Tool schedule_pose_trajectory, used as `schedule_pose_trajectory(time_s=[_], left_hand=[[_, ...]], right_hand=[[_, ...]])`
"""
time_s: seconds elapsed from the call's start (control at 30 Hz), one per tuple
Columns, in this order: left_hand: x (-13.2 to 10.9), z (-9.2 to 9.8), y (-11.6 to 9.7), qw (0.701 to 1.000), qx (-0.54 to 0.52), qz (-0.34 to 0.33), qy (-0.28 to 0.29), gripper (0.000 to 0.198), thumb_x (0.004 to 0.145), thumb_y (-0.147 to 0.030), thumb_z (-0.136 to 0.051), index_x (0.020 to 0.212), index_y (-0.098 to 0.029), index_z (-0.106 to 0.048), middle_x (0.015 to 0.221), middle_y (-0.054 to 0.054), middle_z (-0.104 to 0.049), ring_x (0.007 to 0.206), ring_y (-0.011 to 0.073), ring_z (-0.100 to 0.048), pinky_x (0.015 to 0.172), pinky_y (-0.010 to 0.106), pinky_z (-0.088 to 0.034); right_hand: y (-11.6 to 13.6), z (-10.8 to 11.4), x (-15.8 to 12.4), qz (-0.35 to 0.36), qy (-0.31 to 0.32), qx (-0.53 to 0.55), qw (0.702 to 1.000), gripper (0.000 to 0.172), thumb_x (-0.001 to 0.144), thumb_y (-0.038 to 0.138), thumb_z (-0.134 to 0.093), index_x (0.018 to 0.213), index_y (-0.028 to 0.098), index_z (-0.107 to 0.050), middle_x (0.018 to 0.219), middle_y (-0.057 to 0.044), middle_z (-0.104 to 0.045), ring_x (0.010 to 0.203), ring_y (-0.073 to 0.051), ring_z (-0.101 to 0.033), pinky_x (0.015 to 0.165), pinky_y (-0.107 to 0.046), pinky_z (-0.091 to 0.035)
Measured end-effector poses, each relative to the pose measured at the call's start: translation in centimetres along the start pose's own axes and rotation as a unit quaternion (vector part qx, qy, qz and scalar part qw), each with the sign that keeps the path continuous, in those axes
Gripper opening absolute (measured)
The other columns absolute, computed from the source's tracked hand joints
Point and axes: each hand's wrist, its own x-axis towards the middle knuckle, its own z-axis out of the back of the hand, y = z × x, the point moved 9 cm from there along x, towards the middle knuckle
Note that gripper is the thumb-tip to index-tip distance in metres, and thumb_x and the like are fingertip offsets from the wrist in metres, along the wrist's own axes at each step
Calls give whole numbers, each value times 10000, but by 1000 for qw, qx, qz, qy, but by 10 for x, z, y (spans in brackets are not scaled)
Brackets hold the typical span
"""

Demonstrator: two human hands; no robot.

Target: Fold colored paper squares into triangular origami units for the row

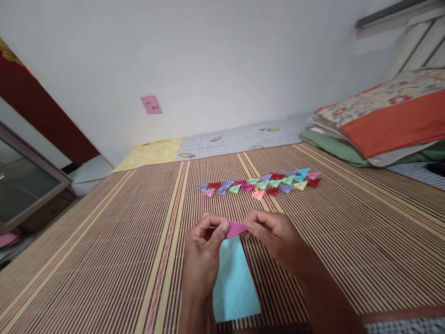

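Observation:
Between both hands is a small folded piece of magenta paper (pixel 236 228), roughly triangular. My left hand (pixel 206 246) pinches its left end between thumb and index finger. At the right corner, the fingertips of my right hand (pixel 274 234) grip the same paper. Below it, a light blue paper sheet (pixel 235 283) lies on the striped mat (pixel 139 241), its left edge partly behind my left hand. Farther out, several small folded paper triangles (pixel 248 187) in red, blue, green, pink and yellow lie in uneven rows.
Folded bedding with an orange and floral cover (pixel 392 116) is piled at the right. A patterned sheet (pixel 236 137) runs along the white wall (pixel 222 60), which bears a pink note (pixel 151 105). At the left stands a glass-fronted cabinet (pixel 28 181).

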Motion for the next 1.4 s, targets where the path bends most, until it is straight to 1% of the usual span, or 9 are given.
schedule_pose_trajectory(time_s=[0.1, 0.17, 0.3, 0.43, 0.5, 0.6, 0.97, 1.2, 1.4], left_hand=[[-1, -9, -3, 999, 17, -2, 33, 159, 870, -286, -721, 761, -170, -733, 750, 14, -631, 739, 154, -586, 693, 260, -457], [-2, -14, -2, 999, 5, 4, 42, 142, 864, -290, -729, 794, -167, -732, 736, 15, -644, 719, 152, -584, 678, 258, -459], [0, -12, 2, 999, -53, 10, 5, 169, 804, -280, -799, 881, -183, -683, 765, -3, -662, 712, 131, -592, 664, 227, -469], [1, -11, 2, 996, -86, 10, -11, 216, 871, -349, -739, 1013, -220, -641, 808, -16, -650, 737, 125, -597, 692, 227, -480], [1, -15, 1, 998, -61, 14, 4, 248, 841, -378, -764, 979, -205, -652, 813, -3, -647, 747, 137, -593, 694, 239, -480], [0, -25, -3, 999, -18, 14, 38, 263, 763, -367, -827, 803, -178, -649, 747, 2, -619, 711, 146, -559, 660, 246, -453], [-2, -30, -3, 998, -59, -4, 28, 239, 848, -309, -747, 696, -172, -623, 652, -3, -622, 647, 135, -560, 643, 253, -453], [1, -33, 5, 991, -114, 8, 70, 179, 888, -295, -711, 773, -158, -699, 734, 54, -736, 678, 172, -653, 700, 298, -508], [2, -35, 6, 987, -121, 20, 108, 178, 925, -303, -670, 845, -150, -714, 798, 71, -751, 718, 169, -660, 693, 281, -506]], right_hand=[[-3, -2, 0, -5, -15, 7, 1000, 137, 893, 325, -714, 879, 190, -723, 776, 2, -696, 733, -152, -620, 669, -268, -472], [-6, -3, 1, -13, -30, 18, 999, 160, 885, 332, -723, 824, 184, -716, 721, 13, -664, 691, -142, -590, 633, -257, -448], [-12, -7, 2, -28, -41, 40, 998, 234, 873, 347, -723, 725, 170, -683, 641, 28, -591, 608, -119, -504, 571, -241, -399], [-12, -4, 1, -34, -77, 79, 993, 227, 887, 363, -690, 757, 178, -668, 648, 33, -571, 576, -112, -477, 536, -228, -394], [-11, 2, 0, -23, -121, 76, 989, 228, 895, 363, -673, 759, 180, -656, 654, 28, -574, 590, -121, -494, 546, -234, -410], [-9, 8, -1, 1, -161, 57, 985, 236, 905, 359, -647, 752, 180, -646, 659, 12, -596, 619, -140, -525, 578, -255, -439], [-1, -1, -1, 11, -152, 123, 981, 218, 901, 320, -648, 730, 190, -618, 585, 35, -584, 528, -114, -539, 504, -228, -467], [-9, -3, 1, -6, -154, 194, 969, 249, 883, 380, -679, 742, 198, -586, 525, 56, -507, 465, -108, -495, 444, -235, -461], [-4, 4, -1, 13, -168, 142, 975, 237, 889, 369, -671, 744, 197, -596, 555, 43, -542, 494, -114, -511, 471, -240, -472]])
